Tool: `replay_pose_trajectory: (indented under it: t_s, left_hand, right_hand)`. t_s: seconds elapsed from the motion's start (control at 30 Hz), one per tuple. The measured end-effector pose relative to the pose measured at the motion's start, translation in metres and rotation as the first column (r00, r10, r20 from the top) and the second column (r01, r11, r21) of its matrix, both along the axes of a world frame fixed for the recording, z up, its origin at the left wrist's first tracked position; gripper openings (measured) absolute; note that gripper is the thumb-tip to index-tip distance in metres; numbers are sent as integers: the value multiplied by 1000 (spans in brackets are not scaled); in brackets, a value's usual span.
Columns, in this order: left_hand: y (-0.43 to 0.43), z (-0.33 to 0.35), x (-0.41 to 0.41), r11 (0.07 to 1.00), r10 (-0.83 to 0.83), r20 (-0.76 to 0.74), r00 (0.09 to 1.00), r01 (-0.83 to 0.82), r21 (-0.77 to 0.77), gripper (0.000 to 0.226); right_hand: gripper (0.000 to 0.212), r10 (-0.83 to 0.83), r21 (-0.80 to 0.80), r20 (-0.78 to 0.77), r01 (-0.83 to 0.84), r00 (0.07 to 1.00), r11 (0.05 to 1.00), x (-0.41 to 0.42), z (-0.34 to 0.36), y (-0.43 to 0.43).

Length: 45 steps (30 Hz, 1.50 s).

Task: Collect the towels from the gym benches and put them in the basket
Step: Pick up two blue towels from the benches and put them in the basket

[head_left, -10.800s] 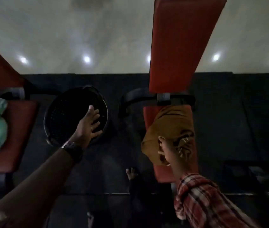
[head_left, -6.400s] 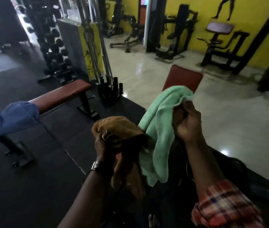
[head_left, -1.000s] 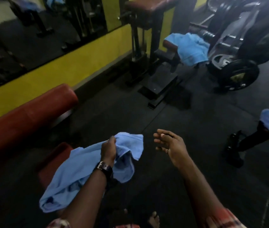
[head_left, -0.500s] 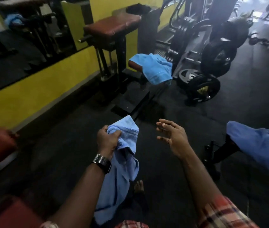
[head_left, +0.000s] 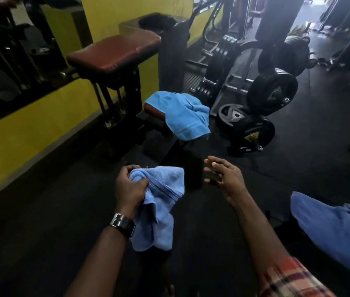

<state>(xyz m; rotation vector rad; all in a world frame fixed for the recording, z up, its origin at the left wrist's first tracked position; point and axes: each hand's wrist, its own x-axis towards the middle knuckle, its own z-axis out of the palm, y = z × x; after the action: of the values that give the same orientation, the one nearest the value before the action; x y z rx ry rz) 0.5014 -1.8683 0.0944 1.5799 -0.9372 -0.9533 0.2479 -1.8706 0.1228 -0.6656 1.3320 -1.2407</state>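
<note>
Left hand (head_left: 130, 187) is closed around a light blue towel (head_left: 159, 202), which hangs down from the fist over the dark floor. Right hand (head_left: 226, 179) is open and empty, fingers spread. Farther ahead, another blue towel (head_left: 186, 115) lies draped over the end of a low bench (head_left: 151, 109).

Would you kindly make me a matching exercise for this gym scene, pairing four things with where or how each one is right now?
Things:
1. Pale blue towel
2. Bright blue towel
3. Right hand
4. Weight plates

Places or states:
A. Open and empty, fingers spread
B. Draped over a low padded seat ahead
C. Bunched in the left hand
D. Standing on the dark floor, to the right of the seat

Right pairs: 1-C, 2-B, 3-A, 4-D.
</note>
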Motion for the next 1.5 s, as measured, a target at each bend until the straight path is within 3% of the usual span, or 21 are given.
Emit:
replay_pose_trajectory:
  t_s: [0.17, 0.47, 0.7, 0.87, 1.0, 1.17, 1.23, 1.37, 1.43, 1.5]
  left_hand:
    - [-80, 10, -3, 998, -13, 65, 998, 18, -63, 28]
    - [-240, 34, -18, 987, 136, 187, 973, -116, -114, 34]
    - [-330, 22, -41, 972, 233, 132, 963, -235, 1, 33]
    - [-385, 7, -52, 970, 235, 86, 968, -239, 37, 31]
    - [-433, -1, -56, 968, 241, 48, 969, -243, 54, 29]
    - [-484, -8, -56, 952, 297, 2, 955, -296, 71, 30]
    - [-496, -13, -54, 948, 304, -6, 953, -301, 101, 29]
    - [-500, -21, -38, 915, 357, -12, 934, -347, 205, 28]
    - [-499, -21, -37, 904, 369, -8, 930, -357, 235, 27]
    - [-497, -21, -36, 881, 424, -9, 906, -410, 235, 25]
  right_hand:
    - [27, -33, 10, 4, 33, 999, 999, -14, -10, -95]
    - [25, 35, 5, 106, -35, 994, 999, -36, -37, -310]
    - [33, 161, 103, -20, -159, 987, 982, -36, -76, -430]
    - [43, 274, 169, -227, -239, 935, 956, -31, -106, -496]
    - [47, 348, 226, -259, -294, 901, 929, -23, -115, -540]
    - [65, 477, 354, -333, -361, 813, 863, -6, -132, -574]
    - [54, 507, 404, -465, -336, 726, 851, -1, -142, -584]
    - [37, 426, 405, -679, -179, 598, 897, 4, -153, -588]
    - [42, 355, 383, -751, -70, 557, 921, 1, -155, -586]
    - [55, 327, 344, -788, -67, 522, 937, 3, -160, -591]
